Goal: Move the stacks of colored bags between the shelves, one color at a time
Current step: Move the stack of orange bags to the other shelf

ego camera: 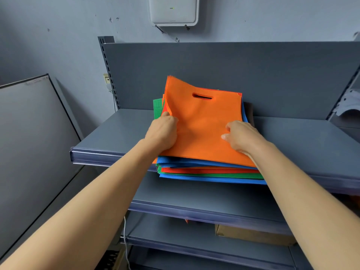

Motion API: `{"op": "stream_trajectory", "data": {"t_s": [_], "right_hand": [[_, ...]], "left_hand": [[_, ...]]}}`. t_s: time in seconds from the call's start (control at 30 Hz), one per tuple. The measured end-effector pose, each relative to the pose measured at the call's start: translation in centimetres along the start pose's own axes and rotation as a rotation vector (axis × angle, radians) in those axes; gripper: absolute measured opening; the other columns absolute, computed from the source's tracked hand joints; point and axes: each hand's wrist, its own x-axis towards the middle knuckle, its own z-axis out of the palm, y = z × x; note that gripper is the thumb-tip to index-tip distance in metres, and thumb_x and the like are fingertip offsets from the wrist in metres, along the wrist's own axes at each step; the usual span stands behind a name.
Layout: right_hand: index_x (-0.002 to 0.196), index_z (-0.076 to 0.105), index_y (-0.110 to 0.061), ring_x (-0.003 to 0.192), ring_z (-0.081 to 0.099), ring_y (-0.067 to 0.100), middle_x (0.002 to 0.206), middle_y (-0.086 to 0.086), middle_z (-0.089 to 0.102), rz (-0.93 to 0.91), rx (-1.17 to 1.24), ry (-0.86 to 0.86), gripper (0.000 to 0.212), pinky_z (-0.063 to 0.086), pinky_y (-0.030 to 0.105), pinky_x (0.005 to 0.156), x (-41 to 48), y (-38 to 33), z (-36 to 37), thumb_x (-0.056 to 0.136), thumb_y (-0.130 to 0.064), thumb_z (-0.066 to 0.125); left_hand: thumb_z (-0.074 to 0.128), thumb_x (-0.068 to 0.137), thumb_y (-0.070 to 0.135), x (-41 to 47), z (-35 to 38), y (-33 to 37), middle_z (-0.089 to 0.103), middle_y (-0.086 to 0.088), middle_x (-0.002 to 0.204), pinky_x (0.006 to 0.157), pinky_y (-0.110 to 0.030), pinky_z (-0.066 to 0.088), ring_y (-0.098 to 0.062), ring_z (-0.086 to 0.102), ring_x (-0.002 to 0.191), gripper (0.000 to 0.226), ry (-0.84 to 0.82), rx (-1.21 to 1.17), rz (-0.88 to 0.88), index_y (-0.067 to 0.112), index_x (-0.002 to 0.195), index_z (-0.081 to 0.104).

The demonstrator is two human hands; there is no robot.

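The left hand (162, 131) had clenched onto the nine o'clock edge of the flat orange fabric bags (202, 123), its thumb up on the edge and its fingers curled against the side, so that the top sheets lifted and fanned a little at ten o'clock. The right hand (241, 137) was curled over the four o'clock edge of the same orange bags, thumb and forefinger bent on the top sheet; whether its other fingers had got underneath I could not tell. The uppermost bag showed a narrow cut-out handle slot (202, 97) toward twelve o'clock. These orange bags lay on top of a layered pile of blue, red and green fabric bags (210, 175), whose front edges jutted over the lip at six o'clock, with a green corner poking out at ten o'clock. The whole pile sat on the grey metal top shelf (302, 137), pushed close to the grey back panel (214, 65) at twelve o'clock. A slotted grey upright (110, 75) stood at the rack's ten o'clock corner. Below, at six o'clock, ran a second grey metal shelf (194, 195), and lower still a brown cardboard box (253, 234) at five o'clock and a thin white cable (125, 240) at seven. A dark-framed grey board (29, 133) leaned at nine o'clock, and a white wall-mounted box (173, 10) hung at twelve.
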Motion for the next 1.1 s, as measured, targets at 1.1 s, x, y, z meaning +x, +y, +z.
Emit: {"op": "stream_trajectory", "data": {"t_s": [1.1], "right_hand": [[0.134,0.049,-0.013,0.117,0.053,0.024,0.134,0.009,0.05,-0.352,0.53,0.29,0.054,0.042,0.025,0.088,-2.0,-9.9,-1.4,0.082,0.001,0.052]], "left_hand": [[0.033,0.081,-0.011,-8.5,-5.8,-8.0,0.048,-0.007,0.13,0.101,-0.028,0.034,-0.026,0.049,0.118,0.062,0.603,-0.399,-0.475,0.016,0.134,0.05]]}}
